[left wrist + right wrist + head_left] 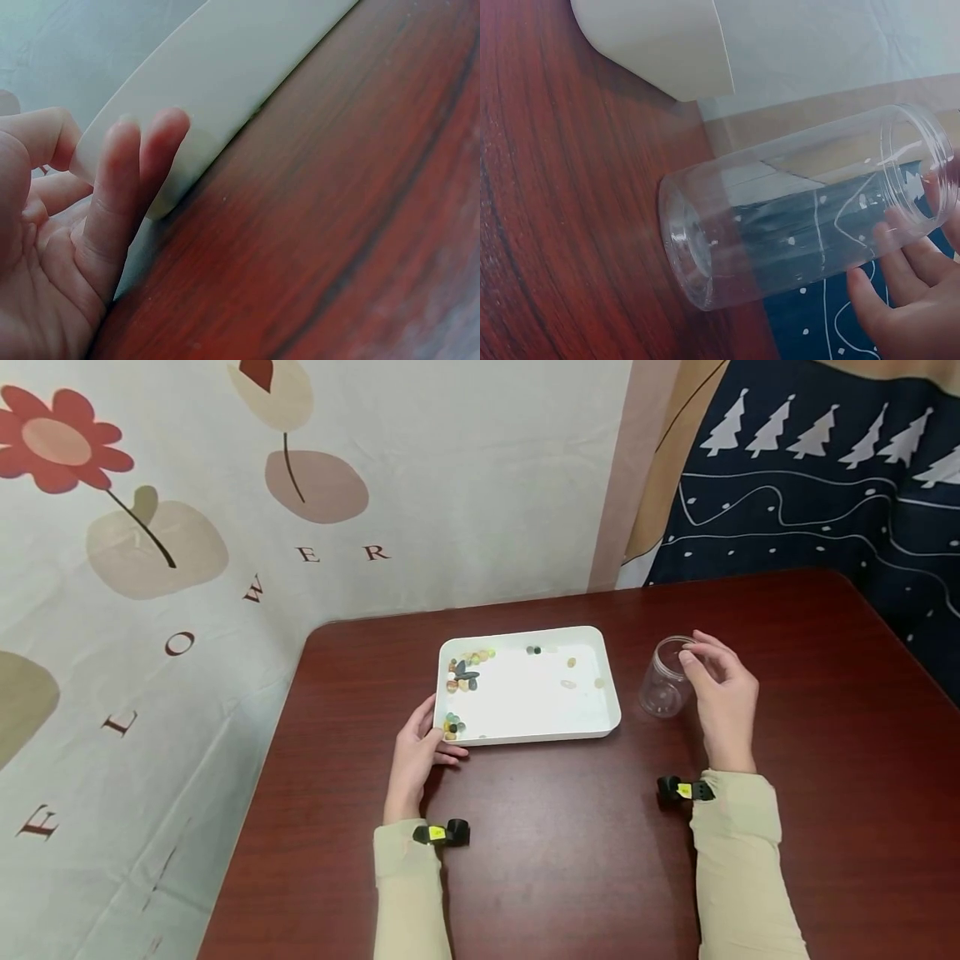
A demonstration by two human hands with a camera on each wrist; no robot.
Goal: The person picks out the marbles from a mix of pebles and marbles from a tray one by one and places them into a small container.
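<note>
At the near left corner of a white tray [540, 714], my left hand [415, 752] grips the rim with its thumb on top. In the left wrist view two fingers [112, 180] extend along the tray's outer wall [225, 67]. My right hand [723, 702] is at the mouth of a clear jar [663, 685], thumb and forefinger together at the rim. The right wrist view shows other fingers [870, 300] against the jar's side just below the rim. The jar [780, 217] stands upright on the table, no lid on it, with no stones visible inside.
Small stones lie in the tray: dark ones [465, 675] and pale green ones [480, 657] at its left, a mixed cluster [453, 725] in the near left corner, and several scattered at its right. The brown table [570, 852] meets a printed curtain [480, 485] behind.
</note>
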